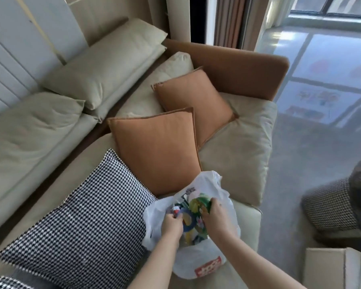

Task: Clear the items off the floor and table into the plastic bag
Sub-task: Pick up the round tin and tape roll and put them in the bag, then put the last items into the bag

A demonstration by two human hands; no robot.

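A white plastic bag with a red print sits on the front edge of the beige sofa, its mouth open and filled with colourful items. My left hand is inside the mouth on the left and grips a blue ring-shaped item. My right hand is at the right side of the mouth, its fingers curled round a green and yellow patterned package. The lower contents of the bag are hidden by the plastic.
The beige sofa holds two orange cushions and a black-and-white houndstooth cushion just left of the bag. A houndstooth stool and a cardboard box stand on the grey floor to the right.
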